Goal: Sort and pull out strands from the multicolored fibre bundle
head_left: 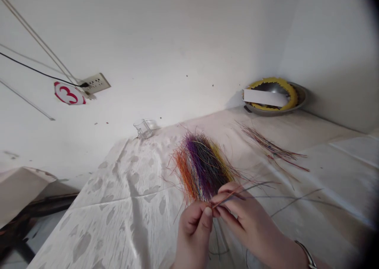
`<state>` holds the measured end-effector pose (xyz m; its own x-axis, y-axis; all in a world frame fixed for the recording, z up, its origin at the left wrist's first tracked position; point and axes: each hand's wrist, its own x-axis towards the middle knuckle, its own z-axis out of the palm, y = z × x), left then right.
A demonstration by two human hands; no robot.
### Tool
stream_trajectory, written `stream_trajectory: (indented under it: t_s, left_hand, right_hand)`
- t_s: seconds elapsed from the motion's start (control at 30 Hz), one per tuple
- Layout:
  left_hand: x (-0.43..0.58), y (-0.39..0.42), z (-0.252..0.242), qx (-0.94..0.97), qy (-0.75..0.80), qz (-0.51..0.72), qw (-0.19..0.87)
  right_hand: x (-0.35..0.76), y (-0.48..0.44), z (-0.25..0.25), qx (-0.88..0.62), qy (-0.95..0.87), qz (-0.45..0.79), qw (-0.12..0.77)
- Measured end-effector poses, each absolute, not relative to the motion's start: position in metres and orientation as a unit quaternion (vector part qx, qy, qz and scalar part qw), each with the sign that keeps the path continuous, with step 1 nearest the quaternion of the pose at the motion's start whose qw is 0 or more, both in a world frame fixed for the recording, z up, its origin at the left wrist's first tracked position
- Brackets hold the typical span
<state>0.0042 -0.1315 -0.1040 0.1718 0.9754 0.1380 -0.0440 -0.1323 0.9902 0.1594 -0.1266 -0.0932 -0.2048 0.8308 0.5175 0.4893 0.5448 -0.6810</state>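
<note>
My left hand (195, 227) is closed, thumb and forefinger pinching the ends of a few thin orange-red and dark strands (227, 197). Right beside it, my right hand (250, 217) has its fingertips closed on the same strands, which run off to the upper right across its fingers. Just beyond both hands lies a thick bundle of thin strands (204, 162) in orange, purple, dark green and yellow. Its near end is partly hidden by my hands. Whether the strands are wire or fibre I cannot tell.
A smaller pile of mixed strands (272, 148) lies to the right on the patterned tablecloth (118, 221). At the back stand a glass mug (143, 129) and a metal bowl (301, 97) with a yellow ring (293, 93) and a white strip (265, 98). A power socket (97, 83) is on the wall.
</note>
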Motion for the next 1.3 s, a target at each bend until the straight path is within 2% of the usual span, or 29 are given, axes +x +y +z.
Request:
stream_trajectory:
  t_s: [0.1,0.17,0.37,0.67,0.77,0.87,1.03,1.2,1.3]
  left_hand:
    - [0.004,-0.131,-0.1,0.658,0.453,0.483,0.357]
    - [0.003,-0.13,-0.097,0.684,0.467,0.474,0.298]
    - [0.004,-0.127,-0.092,0.687,0.522,0.439,0.248]
    - [0.007,-0.13,-0.091,0.712,0.444,0.425,0.34]
    - [0.007,-0.129,-0.092,0.651,0.452,0.463,0.397]
    - [0.005,-0.123,-0.089,0.533,0.473,0.51,0.481]
    - [0.001,-0.112,-0.06,0.399,0.409,0.537,0.621]
    - [0.007,-0.105,-0.017,0.393,0.323,0.553,0.66]
    - [0.018,-0.099,-0.007,0.395,0.282,0.567,0.665]
  right_hand:
    - [0.157,-0.127,-0.094,-0.455,-0.746,0.21,0.438]
    - [0.156,-0.129,-0.093,-0.462,-0.752,0.211,0.42]
    - [0.155,-0.138,-0.088,-0.447,-0.779,0.114,0.424]
    - [0.16,-0.135,-0.087,-0.461,-0.73,0.011,0.505]
    - [0.162,-0.139,-0.086,-0.473,-0.686,-0.049,0.551]
    - [0.162,-0.143,-0.08,-0.416,-0.681,-0.083,0.597]
    - [0.153,-0.13,-0.068,-0.356,-0.741,0.028,0.57]
    - [0.148,-0.112,-0.045,-0.383,-0.705,0.217,0.556]
    - [0.148,-0.103,-0.019,-0.362,-0.663,0.304,0.581]
